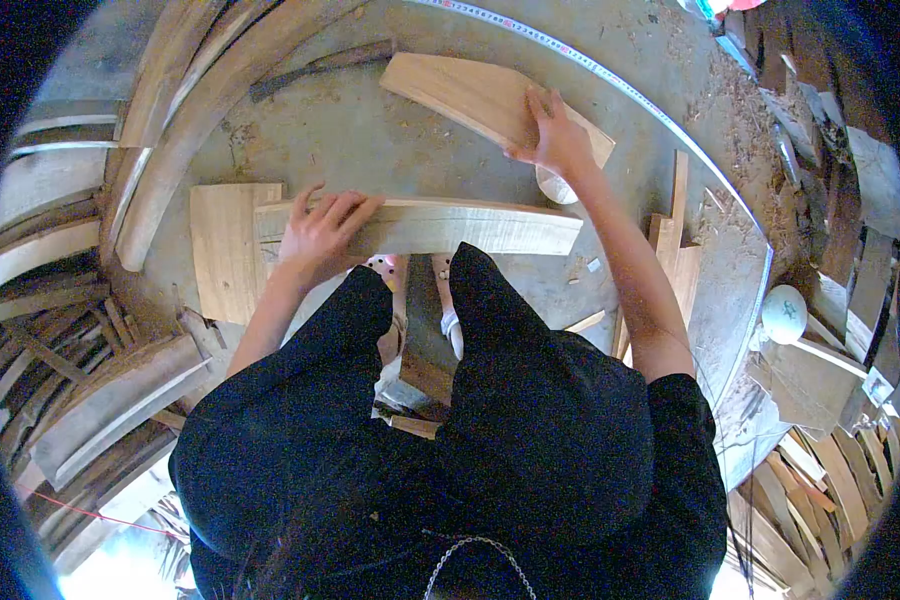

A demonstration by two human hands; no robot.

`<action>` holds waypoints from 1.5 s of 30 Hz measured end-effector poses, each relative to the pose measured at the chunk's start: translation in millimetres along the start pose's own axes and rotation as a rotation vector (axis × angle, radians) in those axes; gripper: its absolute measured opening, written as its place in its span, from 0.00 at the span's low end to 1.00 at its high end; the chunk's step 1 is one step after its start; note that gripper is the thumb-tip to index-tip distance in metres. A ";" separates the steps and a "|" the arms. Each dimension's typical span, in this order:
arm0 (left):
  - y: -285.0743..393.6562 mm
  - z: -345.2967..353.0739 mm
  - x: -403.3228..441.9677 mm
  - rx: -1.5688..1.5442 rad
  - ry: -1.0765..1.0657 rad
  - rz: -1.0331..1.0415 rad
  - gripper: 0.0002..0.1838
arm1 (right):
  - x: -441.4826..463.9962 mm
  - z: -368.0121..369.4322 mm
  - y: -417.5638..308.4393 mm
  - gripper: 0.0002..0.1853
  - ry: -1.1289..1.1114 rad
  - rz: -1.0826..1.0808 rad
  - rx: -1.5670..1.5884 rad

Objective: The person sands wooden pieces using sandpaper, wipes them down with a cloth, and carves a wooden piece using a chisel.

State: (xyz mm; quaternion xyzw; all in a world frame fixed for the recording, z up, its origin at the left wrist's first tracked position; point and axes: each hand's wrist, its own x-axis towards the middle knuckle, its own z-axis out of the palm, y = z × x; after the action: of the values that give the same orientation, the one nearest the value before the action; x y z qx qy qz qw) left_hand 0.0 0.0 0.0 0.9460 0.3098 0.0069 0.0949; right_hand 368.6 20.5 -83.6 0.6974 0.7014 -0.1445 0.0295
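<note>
My left hand (322, 232) grips the left part of a long, slightly curved wooden piece (470, 228) held across in front of my knees, its fingers bent over the upper edge. My right hand (555, 140) is on the right part of a flat, angular wooden board (450, 88) farther forward, with the thumb at its near edge and the fingers over its face. A round pale object (556, 187) shows partly beneath that board. Another flat board (232, 250) lies on the floor at the left, beside and partly behind the long piece.
Curved timbers (195, 110) and stacked wood lie at the left. A measuring tape (620, 85) arcs over the floor from the top to the right. Narrow boards (680, 250) lie right of my right forearm, with a white round object (784, 314) and scrap wood beyond.
</note>
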 end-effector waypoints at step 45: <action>6.2 81.9 34.6 -0.244 -0.008 -0.311 0.45 | -61.2 16.8 -83.7 0.18 0.679 0.525 1.098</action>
State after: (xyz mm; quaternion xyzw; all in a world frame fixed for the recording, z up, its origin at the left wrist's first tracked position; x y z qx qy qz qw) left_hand 37.5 1.1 -80.9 0.8682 0.4489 0.0257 0.2100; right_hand 285.0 -41.8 -71.3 0.7645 0.3055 -0.2404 -0.5143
